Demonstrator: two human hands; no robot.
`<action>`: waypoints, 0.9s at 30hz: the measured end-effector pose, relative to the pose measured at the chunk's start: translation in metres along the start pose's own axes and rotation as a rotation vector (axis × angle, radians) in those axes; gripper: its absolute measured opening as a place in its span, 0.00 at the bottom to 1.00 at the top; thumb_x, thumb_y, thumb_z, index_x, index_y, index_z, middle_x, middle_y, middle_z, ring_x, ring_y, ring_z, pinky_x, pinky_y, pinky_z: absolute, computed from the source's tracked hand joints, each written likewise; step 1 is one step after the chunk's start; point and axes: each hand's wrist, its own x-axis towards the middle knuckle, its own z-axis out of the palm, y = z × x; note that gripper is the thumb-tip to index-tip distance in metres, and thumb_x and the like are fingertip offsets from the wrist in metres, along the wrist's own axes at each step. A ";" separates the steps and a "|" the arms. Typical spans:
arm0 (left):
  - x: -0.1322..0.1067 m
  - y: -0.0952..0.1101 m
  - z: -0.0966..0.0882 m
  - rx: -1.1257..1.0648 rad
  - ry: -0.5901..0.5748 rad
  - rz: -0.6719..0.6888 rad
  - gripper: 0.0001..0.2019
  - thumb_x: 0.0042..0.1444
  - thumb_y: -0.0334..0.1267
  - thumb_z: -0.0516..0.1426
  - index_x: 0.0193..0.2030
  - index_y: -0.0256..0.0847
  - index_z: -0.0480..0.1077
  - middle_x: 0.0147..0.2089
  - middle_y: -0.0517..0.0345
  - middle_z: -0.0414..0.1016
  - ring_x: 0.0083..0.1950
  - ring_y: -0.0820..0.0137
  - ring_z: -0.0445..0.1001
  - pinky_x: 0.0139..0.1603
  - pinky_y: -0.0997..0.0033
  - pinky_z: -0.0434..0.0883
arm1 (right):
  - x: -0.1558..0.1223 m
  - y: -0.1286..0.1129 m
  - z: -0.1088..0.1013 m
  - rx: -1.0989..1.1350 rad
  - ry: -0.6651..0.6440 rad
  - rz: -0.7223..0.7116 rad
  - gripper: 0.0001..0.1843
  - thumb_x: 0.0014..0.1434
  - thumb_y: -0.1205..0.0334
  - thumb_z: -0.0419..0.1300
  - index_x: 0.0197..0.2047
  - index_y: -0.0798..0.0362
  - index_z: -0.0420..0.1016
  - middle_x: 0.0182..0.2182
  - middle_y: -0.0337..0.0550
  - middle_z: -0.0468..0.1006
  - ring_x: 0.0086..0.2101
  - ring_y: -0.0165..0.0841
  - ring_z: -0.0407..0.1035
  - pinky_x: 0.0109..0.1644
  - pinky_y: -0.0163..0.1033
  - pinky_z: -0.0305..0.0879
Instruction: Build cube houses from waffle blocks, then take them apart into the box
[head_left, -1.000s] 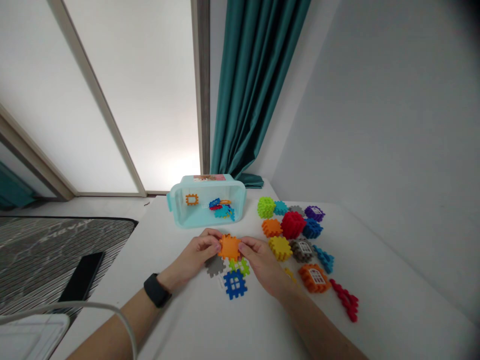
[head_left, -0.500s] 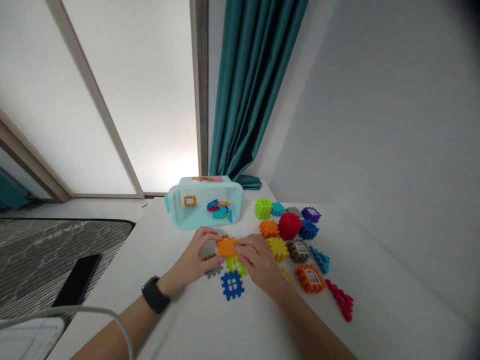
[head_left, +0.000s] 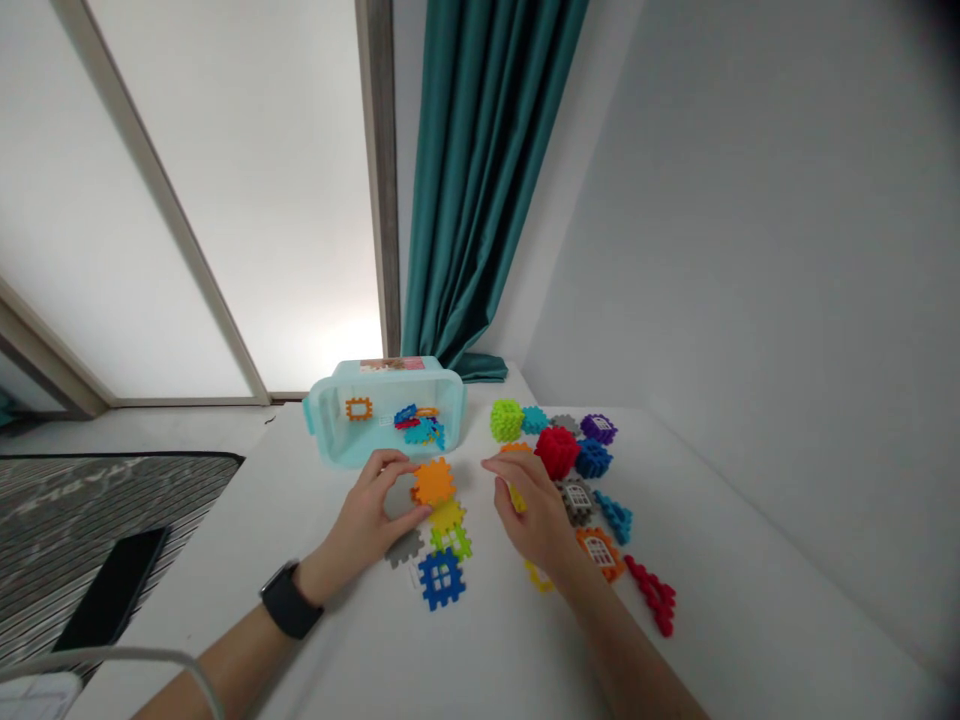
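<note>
My left hand (head_left: 375, 505), wearing a black watch (head_left: 291, 600), has its thumb and fingertips at the left side of an orange toothed block (head_left: 435, 482). Part of another orange piece shows under that block's left edge. Below it on the table are a yellow block (head_left: 447, 515), a lime green block (head_left: 453, 541), a grey block (head_left: 405, 547) and a blue window block (head_left: 442, 579). My right hand (head_left: 532, 508) is apart from these, holding nothing, its thumb and fingers separated. It partly hides a yellow block (head_left: 517, 498) and an orange block (head_left: 516, 448).
A light teal bin (head_left: 352, 450) lies behind my hands with several pieces inside. To the right are several blocks, including red (head_left: 556, 453), purple (head_left: 599, 429) and orange window (head_left: 600, 553) ones. A red strip (head_left: 651, 596) lies nearer me. A cable (head_left: 150, 654) crosses the lower left.
My right hand has let go of the orange block and moved away to the right. A yellow block now shows below the orange one. The view has shifted slightly to the right.
</note>
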 end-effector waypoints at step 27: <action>0.106 0.026 0.111 0.180 -0.309 -0.040 0.19 0.58 0.49 0.61 0.53 0.43 0.72 0.44 0.54 0.72 0.39 0.64 0.75 0.37 0.66 0.69 | -0.029 0.057 -0.082 -0.133 0.332 0.292 0.11 0.67 0.67 0.51 0.47 0.50 0.73 0.39 0.47 0.77 0.41 0.37 0.73 0.46 0.44 0.71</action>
